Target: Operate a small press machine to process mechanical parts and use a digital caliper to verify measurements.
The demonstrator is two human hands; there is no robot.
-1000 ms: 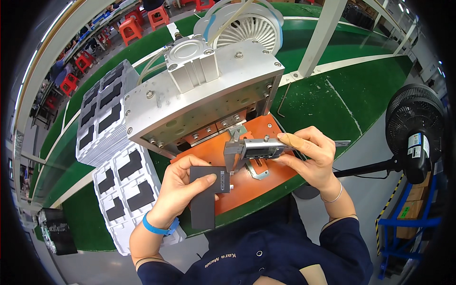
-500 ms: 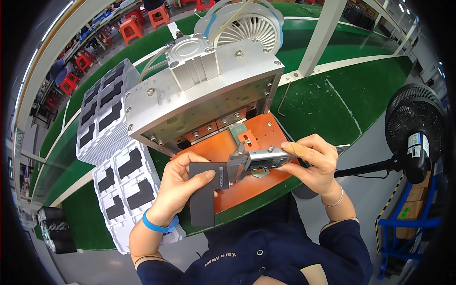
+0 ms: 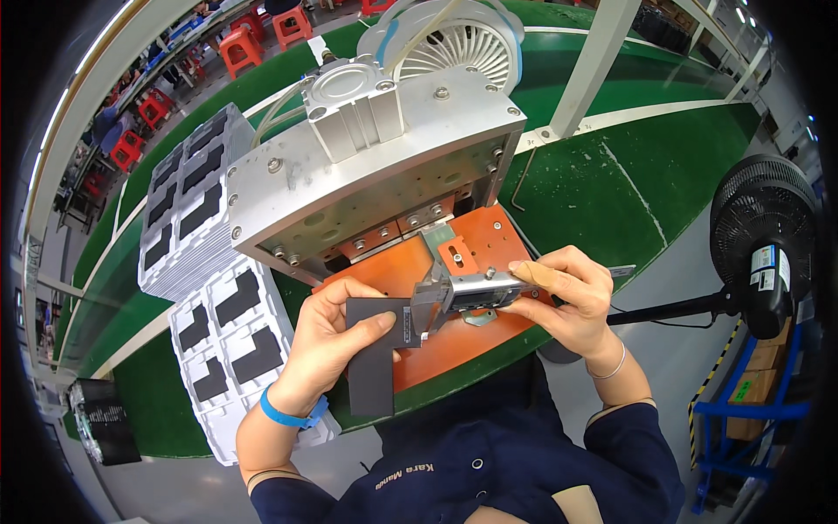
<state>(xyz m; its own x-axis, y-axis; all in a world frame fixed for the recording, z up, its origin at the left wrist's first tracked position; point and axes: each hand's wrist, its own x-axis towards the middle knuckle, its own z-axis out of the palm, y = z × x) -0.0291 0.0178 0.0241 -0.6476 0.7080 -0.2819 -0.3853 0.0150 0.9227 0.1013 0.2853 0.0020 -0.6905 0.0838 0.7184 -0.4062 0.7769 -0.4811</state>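
Between the thumb and fingers of my left hand (image 3: pixel 336 336) is a flat black L-shaped piece (image 3: pixel 372 375). A digital caliper (image 3: pixel 478 291) is gripped in my right hand (image 3: pixel 572 301), its thumb beneath the body and fingers on top. The caliper's jaws meet the right edge of the black piece; whether they pinch it I cannot tell. Both things are held above the orange base plate (image 3: pixel 463 345) of a metal press (image 3: pixel 384 166). A small bracket-like part (image 3: pixel 478 318) shows below the caliper, partly hidden.
White trays (image 3: pixel 231 332) with black L-shaped pieces lie at the left, beside a taller tray stack (image 3: pixel 188 205). A hex key (image 3: pixel 522 181) rests right of the press on the green table (image 3: pixel 611 188). A black fan (image 3: pixel 761 236) stands at far right, a white fan (image 3: pixel 454 52) behind.
The caliper has shifted slightly left and turned a little, its jaws now at the black piece's edge. My left hand stays nearly still.
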